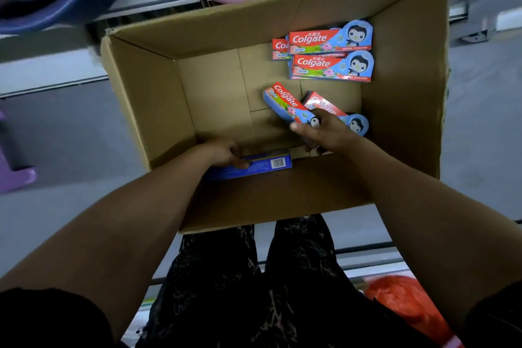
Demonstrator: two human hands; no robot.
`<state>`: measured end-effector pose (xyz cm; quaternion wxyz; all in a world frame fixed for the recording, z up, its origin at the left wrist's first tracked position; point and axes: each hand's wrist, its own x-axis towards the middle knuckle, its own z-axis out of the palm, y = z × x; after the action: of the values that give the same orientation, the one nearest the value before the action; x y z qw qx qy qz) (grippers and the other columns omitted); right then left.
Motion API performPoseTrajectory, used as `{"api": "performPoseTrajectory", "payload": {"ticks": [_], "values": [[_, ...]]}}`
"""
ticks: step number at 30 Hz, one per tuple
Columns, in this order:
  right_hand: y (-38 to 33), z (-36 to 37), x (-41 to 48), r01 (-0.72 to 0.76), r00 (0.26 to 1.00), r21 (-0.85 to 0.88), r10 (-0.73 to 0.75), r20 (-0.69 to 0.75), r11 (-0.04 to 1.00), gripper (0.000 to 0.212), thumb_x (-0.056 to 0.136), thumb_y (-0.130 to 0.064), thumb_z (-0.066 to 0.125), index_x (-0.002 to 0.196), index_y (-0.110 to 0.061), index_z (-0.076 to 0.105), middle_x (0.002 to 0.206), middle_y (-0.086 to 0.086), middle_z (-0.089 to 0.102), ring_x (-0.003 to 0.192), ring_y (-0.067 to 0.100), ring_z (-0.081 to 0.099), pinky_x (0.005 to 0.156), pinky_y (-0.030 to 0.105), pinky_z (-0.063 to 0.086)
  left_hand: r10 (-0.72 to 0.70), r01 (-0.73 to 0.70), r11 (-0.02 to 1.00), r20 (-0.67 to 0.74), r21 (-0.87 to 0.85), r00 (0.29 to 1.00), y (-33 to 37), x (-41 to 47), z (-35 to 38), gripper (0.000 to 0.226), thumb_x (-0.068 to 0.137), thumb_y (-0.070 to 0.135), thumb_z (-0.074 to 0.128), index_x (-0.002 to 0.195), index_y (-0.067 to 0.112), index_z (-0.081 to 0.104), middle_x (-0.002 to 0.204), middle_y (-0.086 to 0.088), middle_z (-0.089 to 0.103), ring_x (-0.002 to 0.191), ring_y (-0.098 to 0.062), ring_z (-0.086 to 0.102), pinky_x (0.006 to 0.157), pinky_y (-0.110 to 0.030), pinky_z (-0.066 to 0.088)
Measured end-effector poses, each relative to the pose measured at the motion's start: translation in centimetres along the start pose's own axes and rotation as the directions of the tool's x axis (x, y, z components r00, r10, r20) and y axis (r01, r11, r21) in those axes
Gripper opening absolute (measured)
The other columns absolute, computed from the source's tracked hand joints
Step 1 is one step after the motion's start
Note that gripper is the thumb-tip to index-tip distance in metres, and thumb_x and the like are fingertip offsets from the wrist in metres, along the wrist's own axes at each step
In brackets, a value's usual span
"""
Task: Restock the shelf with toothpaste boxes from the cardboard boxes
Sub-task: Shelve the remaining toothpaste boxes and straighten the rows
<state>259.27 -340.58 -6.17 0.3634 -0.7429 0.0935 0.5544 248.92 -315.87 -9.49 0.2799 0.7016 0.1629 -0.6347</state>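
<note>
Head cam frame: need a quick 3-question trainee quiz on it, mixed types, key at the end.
1. True or false: the left hand grips a blue box with a barcode, at the near wall of the cardboard box.
2. Multiple choice: the right hand grips A) the pink basin, B) a tilted Colgate box inside the carton, C) the orange bag.
3. Fill in: the flat boxes at the far right of the carton each show a cartoon ___.

Key: 1 true; 2 B; 3 penguin.
</note>
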Motion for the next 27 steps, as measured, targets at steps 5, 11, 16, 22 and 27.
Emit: {"api": "performPoseTrajectory", "payload": {"ticks": [5,11,16,22,27], "values": [[-0.1,-1.6,0.4,0.055,0.996,-0.058,-0.058,-0.060,0.997,0.044,0.091,-0.049,0.064,0.124,-0.024,0.047,0.103,-0.002,0.062,0.082,0.016,0.068,0.054,0.027,0.056,-0.174,0.191,0.959,-0.098,0.208,0.980,0.6,-0.3,1.6,0.099,0.075,0.073,0.060,0.145,0.006,0.039,0.148,-0.020,0.039,0.131,-0.033,0.044,0.103,-0.033,0.040],[-0.1,-1.6,0.8,0.073,0.994,-0.071,-0.078,-0.071,0.995,0.049,0.091,-0.047,0.066,0.128,-0.019,0.051,0.103,-0.003,0.060,0.079,0.014,0.067,0.052,0.024,0.056,-0.232,0.252,0.954,-0.131,0.163,0.964,0.5,-0.7,0.5,0.105,0.067,0.077,0.065,0.139,0.002,0.046,0.145,-0.018,0.046,0.129,-0.031,0.048,0.100,-0.032,0.041],[0.1,-1.6,0.4,0.053,0.995,-0.025,-0.055,-0.078,0.998,0.040,0.091,-0.043,0.067,0.121,-0.021,0.052,0.096,-0.008,0.059,0.075,0.012,0.066,0.055,0.026,0.057,-0.226,0.243,0.964,-0.152,0.107,0.962,-0.2,-0.4,0.2,0.100,0.063,0.078,0.067,0.127,0.002,0.057,0.132,-0.017,0.056,0.118,-0.030,0.055,0.093,-0.032,0.046],[0.0,-1.8,0.3,0.053,0.996,-0.001,-0.052,-0.069,0.999,0.036,0.090,-0.041,0.069,0.117,-0.023,0.053,0.096,-0.007,0.061,0.074,0.010,0.065,0.054,0.024,0.057,-0.115,0.090,0.992,-0.347,-0.090,0.931,-0.5,-0.2,-0.2,0.051,0.088,0.057,0.059,0.098,0.007,0.068,0.111,-0.013,0.067,0.099,-0.029,0.060,0.070,-0.028,0.035],[0.1,-2.0,0.3,0.068,0.996,-0.014,-0.068,-0.058,0.998,0.038,0.090,-0.042,0.068,0.118,-0.022,0.054,0.099,-0.005,0.061,0.080,0.012,0.065,0.057,0.025,0.058,-0.145,0.092,0.981,-0.334,-0.171,0.931,0.2,0.1,-0.7,0.071,0.086,0.070,0.050,0.117,0.007,0.063,0.126,-0.013,0.060,0.113,-0.030,0.056,0.081,-0.031,0.040]]}}
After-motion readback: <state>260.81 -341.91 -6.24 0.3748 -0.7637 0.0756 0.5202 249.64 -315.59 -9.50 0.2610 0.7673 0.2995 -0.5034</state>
